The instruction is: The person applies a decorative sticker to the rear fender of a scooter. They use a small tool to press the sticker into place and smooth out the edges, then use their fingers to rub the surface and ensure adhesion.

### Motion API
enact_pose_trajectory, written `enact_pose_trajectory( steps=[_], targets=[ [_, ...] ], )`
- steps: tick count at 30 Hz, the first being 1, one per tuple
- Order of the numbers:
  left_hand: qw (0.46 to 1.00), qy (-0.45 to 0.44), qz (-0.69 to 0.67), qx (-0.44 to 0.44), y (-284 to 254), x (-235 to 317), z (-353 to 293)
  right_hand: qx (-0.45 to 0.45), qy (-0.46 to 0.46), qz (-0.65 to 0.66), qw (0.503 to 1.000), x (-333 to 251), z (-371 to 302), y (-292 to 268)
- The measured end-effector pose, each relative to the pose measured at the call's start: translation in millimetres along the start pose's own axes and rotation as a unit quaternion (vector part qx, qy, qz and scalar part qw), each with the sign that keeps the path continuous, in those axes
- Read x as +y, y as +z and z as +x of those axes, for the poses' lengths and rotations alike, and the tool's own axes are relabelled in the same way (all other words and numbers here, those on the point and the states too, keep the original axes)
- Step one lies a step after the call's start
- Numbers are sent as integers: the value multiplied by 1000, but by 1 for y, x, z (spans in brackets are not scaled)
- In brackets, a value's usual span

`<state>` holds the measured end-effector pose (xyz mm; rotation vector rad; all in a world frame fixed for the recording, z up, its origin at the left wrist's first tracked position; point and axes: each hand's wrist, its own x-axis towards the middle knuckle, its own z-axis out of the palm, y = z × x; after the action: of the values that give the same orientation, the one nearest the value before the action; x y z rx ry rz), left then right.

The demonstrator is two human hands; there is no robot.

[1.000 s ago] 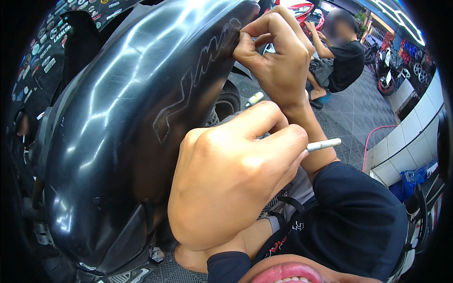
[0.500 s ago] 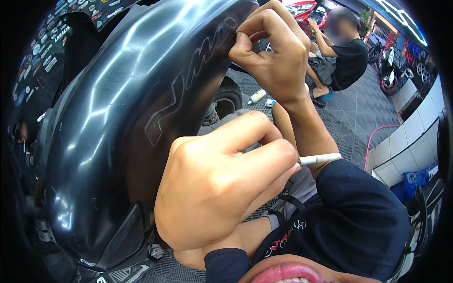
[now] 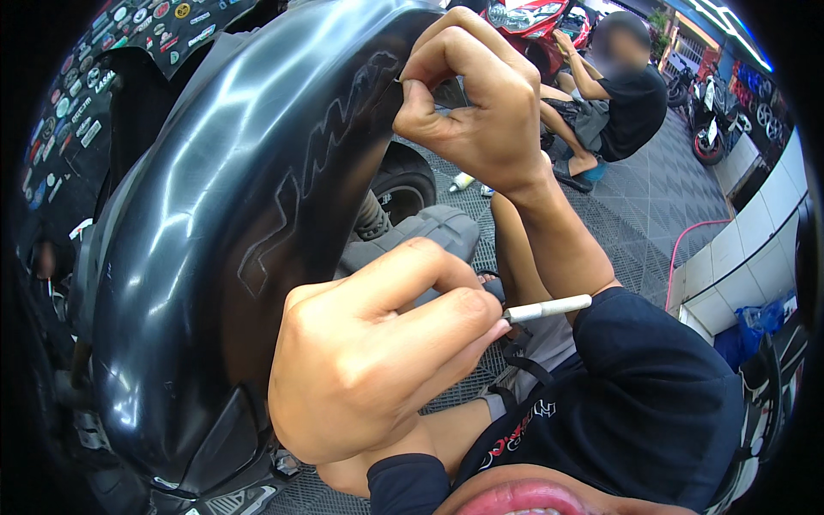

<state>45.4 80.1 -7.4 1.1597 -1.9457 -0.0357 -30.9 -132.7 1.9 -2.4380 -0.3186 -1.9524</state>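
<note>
A glossy black curved motorcycle body panel [image 3: 172,257] fills the left side of the head view. Along it runs a pale, jagged lettering-like outline [image 3: 275,236]. At the outline's upper end my right hand [image 3: 489,112] is closed, thumb and forefinger pinching something thin at the panel's edge, too small to make out. My left hand [image 3: 369,352] is nearer and lower, beside the panel, its fingers curled round a slim white stick [image 3: 554,307] with a darker grey end at the fingers. The stick points right; its other end is hidden in the hand.
A motorcycle wheel [image 3: 403,189] stands beyond the panel, over a dark tiled floor [image 3: 644,215]. Farther back a person in black [image 3: 635,112] sits by a red motorcycle [image 3: 524,19]. A pink hose [image 3: 674,257] and white tiled ledge [image 3: 730,249] are at right.
Both hands have shifted a little left and down in the view, and the panel has moved slightly too. The right fingers still pinch; the left hand still holds the white stick.
</note>
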Motion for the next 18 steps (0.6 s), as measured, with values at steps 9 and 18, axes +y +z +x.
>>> enact_pose_trajectory(
  steps=[9,18],
  targets=[
    [999,-2,27,-23,1,4,3,-9,9,57,998,1,0,-10],
    [1000,1,23,-17,4,1,3,-21,-47,84,995,14,1,-10]
  ],
)
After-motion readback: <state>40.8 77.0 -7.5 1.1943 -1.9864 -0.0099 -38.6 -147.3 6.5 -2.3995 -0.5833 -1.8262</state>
